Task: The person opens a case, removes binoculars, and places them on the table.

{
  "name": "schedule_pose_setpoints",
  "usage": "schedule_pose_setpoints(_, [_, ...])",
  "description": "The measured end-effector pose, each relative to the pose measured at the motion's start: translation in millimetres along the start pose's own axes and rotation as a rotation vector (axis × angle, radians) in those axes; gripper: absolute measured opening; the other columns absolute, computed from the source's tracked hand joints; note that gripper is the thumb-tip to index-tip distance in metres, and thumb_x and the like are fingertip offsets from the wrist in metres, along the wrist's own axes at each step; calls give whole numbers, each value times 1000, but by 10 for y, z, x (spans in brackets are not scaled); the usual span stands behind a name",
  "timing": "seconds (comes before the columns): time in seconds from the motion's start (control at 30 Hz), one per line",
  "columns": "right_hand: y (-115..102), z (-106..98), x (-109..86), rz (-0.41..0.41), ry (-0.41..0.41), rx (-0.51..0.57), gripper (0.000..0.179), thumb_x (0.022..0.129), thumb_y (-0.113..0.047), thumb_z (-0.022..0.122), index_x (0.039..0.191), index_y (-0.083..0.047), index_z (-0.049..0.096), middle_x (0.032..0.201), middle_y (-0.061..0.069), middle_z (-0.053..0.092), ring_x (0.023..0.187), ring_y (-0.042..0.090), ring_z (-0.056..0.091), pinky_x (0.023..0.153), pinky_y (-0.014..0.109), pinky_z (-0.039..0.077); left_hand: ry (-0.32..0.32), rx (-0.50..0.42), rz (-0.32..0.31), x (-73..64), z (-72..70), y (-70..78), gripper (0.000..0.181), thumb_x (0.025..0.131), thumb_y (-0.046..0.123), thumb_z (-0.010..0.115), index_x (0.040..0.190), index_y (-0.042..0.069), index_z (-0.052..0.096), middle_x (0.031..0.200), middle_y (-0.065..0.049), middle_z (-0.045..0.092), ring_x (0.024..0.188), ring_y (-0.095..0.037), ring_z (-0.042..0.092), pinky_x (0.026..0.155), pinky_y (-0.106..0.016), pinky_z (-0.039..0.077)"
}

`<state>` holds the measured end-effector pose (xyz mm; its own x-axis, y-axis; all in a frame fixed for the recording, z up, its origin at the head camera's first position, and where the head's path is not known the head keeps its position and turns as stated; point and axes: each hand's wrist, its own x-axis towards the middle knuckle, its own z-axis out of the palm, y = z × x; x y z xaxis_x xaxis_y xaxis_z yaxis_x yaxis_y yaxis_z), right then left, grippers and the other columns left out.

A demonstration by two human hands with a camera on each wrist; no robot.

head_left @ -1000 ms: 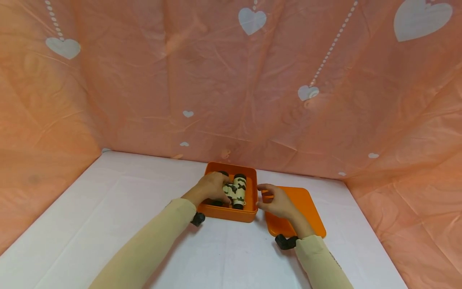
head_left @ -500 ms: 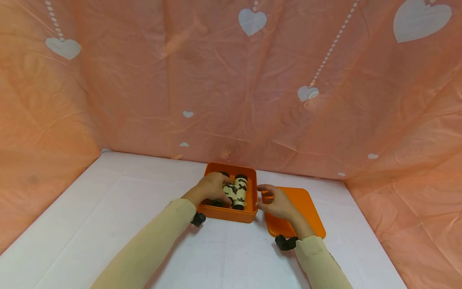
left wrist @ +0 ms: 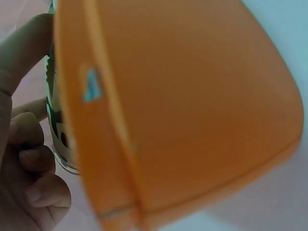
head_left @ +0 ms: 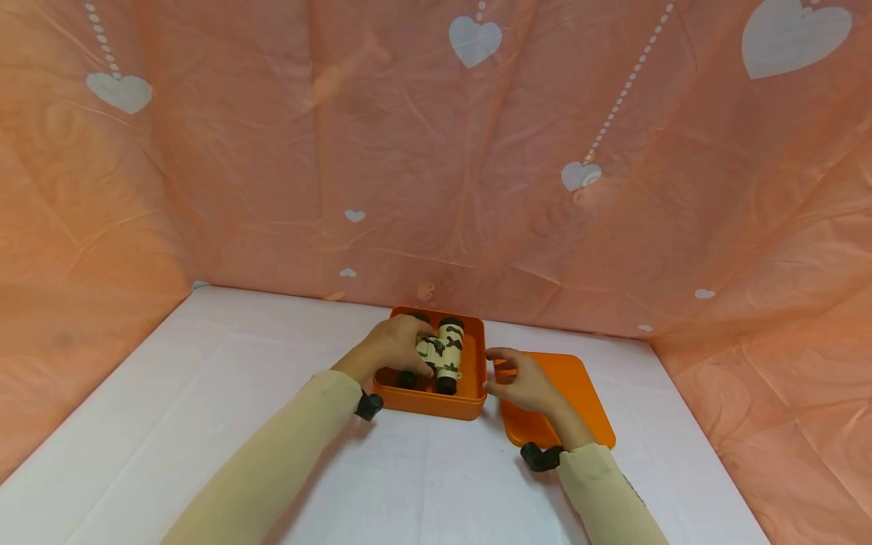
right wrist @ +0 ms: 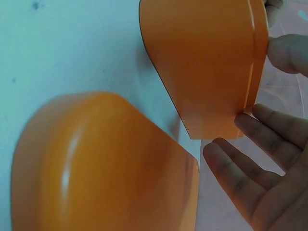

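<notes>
A pair of camouflage-patterned binoculars with black ends is at the orange box, over its inside. My left hand reaches over the box's left side and grips the binoculars across the middle. The hand covers most of their left barrel. In the left wrist view the box wall hides much of the binoculars, and several fingers are curled beside them. At the box's right wall, my right hand holds its fingers loosely spread. The right wrist view shows its thumb and fingertips right at the rim.
An orange lid lies on the white tabletop, right of the box and partly under my right hand. A peach curtain with white hearts hangs close behind the box. Black wrist cameras sit on both wrists.
My left hand has moved slightly back and left with the binoculars, which have shifted the same way and look raised. The right hand, box and lid stay put.
</notes>
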<state>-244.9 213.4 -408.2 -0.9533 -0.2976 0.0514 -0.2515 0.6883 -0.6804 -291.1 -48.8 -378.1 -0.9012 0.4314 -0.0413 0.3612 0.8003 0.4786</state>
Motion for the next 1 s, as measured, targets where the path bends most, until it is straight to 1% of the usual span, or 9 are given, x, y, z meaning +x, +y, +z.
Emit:
schedule_pose_setpoints(0.1, [5, 2, 2, -6, -5, -6, 57, 82, -22, 75, 134, -8, 55, 133, 10, 59, 116, 34, 59, 93, 47, 54, 11, -5, -14, -36, -46, -12, 69, 63, 41, 88, 125, 21, 65, 121, 2, 65, 102, -17, 59, 93, -39, 51])
schedule_pose_setpoints(0.3, [-9, -3, -2, 5, -15, -5, 56, 82, -20, 74, 134, -9, 55, 133, 10, 59, 116, 33, 59, 94, 48, 53, 36, 20, -26, -103, -154, -15, 70, 63, 45, 87, 126, 22, 64, 124, 2, 63, 106, -19, 58, 93, -40, 50])
schedule_pose_setpoints(0.53, [-5, -21, 1, 13, -23, -19, 57, 83, -22, 74, 134, -8, 54, 133, 11, 58, 117, 33, 58, 94, 48, 53, 64, 0, -33, -204, -323, -31, 74, 63, 45, 88, 127, 19, 62, 123, 0, 63, 102, -19, 59, 90, -40, 52])
schedule_pose_setpoints(0.77, [-13, -48, -8, -5, -26, -18, 56, 83, -22, 74, 134, -8, 55, 133, 11, 59, 117, 35, 59, 94, 48, 53, 75, -10, -55, -319, -526, -150, 76, 64, 45, 86, 130, 19, 60, 116, -3, 65, 96, -20, 59, 83, -39, 53])
schedule_pose_setpoints(0.9, [-15, -57, -2, -21, -33, -17, 56, 83, -22, 74, 133, -7, 55, 132, 12, 59, 116, 35, 59, 92, 48, 54, 97, 7, -77, -388, -622, -252, 77, 65, 45, 86, 131, 18, 59, 114, -4, 65, 97, -22, 59, 84, -41, 52])
schedule_pose_setpoints(1.0, [-19, -57, -2, -26, -41, -22, 56, 83, -23, 74, 133, -7, 54, 132, 13, 59, 116, 36, 59, 92, 48, 54, 110, 18, -90, -436, -667, -335, 75, 65, 44, 86, 131, 18, 60, 113, -5, 65, 98, -23, 59, 85, -42, 52])
